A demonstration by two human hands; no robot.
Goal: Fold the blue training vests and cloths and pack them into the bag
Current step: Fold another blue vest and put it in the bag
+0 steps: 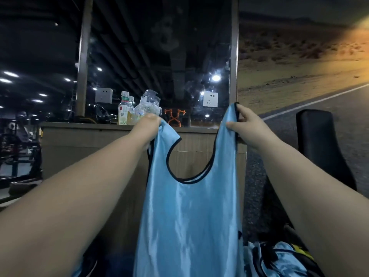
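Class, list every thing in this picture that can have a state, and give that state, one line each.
Vest: unfolded, hanging, held up by both shoulder straps.
Left hand: grips one strap.
Right hand: pinches the other strap.
Other vests: crumpled, not folded.
Bottles: upright on the ledge.
Socket: nothing plugged in.

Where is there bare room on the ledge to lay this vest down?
The ledge top is bare between the bottles and the right hand, below the white socket. Left of the bottles, dark items crowd it. Low right, a pile of blue cloth fills the space beside the vest.
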